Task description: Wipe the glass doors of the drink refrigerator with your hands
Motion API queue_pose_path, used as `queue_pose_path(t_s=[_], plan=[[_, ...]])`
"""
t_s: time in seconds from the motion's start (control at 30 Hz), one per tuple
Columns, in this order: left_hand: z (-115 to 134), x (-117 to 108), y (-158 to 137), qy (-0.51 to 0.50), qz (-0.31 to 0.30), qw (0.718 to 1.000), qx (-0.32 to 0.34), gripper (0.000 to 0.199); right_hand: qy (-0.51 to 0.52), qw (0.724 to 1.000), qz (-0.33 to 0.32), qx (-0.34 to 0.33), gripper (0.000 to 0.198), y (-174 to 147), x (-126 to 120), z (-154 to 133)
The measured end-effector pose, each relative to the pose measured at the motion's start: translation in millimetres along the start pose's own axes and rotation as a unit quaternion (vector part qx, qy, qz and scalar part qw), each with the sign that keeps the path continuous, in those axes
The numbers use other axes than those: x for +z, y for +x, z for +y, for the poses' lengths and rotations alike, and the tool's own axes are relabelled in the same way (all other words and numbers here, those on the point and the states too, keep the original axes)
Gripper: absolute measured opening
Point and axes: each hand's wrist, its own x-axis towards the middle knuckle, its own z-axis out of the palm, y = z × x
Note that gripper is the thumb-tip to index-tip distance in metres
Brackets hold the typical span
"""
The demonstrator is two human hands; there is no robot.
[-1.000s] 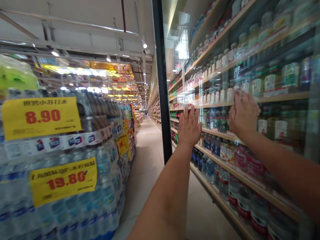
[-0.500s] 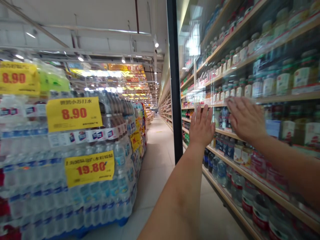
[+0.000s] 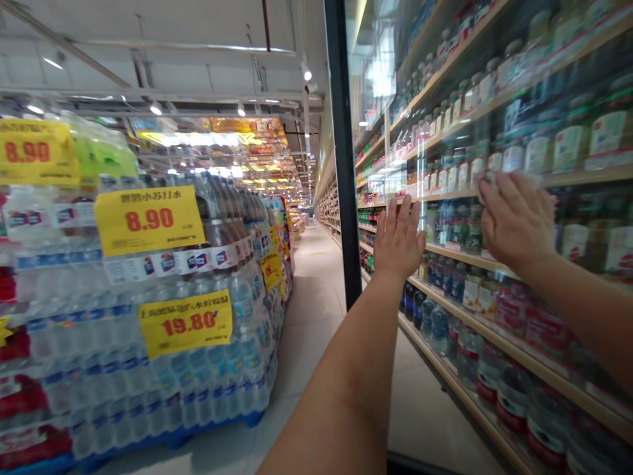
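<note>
My left hand lies flat with its fingers spread against the glass door, close to the dark door frame. Farther right, my right hand is pressed to the same pane, palm toward the glass. A pale, crumpled cloth peeks out at its fingertips and seems to run under the palm, which hides most of it. Behind the glass stand shelves of bottled drinks.
Stacked bottle packs on a blue pallet fill the left side, with yellow price signs on them. Between stack and door, a tiled aisle runs back. Large bottles line the bottom shelf.
My right hand has slid right and slightly upward over the glass with the cloth. The left hand stays in nearly the same place, and the view has shifted a little.
</note>
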Motion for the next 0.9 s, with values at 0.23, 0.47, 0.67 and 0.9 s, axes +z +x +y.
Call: queue_pose_path(t_s=[0.23,0.47,0.67,0.9], plan=[[0.0,0.9,-0.2,-0.007,-0.005,1.0,0.001,0.063,-0.002,0.99,0.052,0.13,0.06,-6.9,1.4,16.5],[-1.2,4.4,0.9,-0.01,0.007,1.0,0.001,0.062,0.012,0.999,0.003,0.052,0.066,-11.2,-4.0,-4.2],[-1.4,4.7,2.8,-0.003,0.001,1.0,-0.002,0.061,0.023,0.988,-0.056,-0.142,0.063,-3.4,-4.5,-10.1],[-0.6,2.6,2.2,-0.005,-0.006,1.0,-0.008,0.06,0.035,0.999,-0.013,0.012,0.063,18.6,4.4,-25.5]])
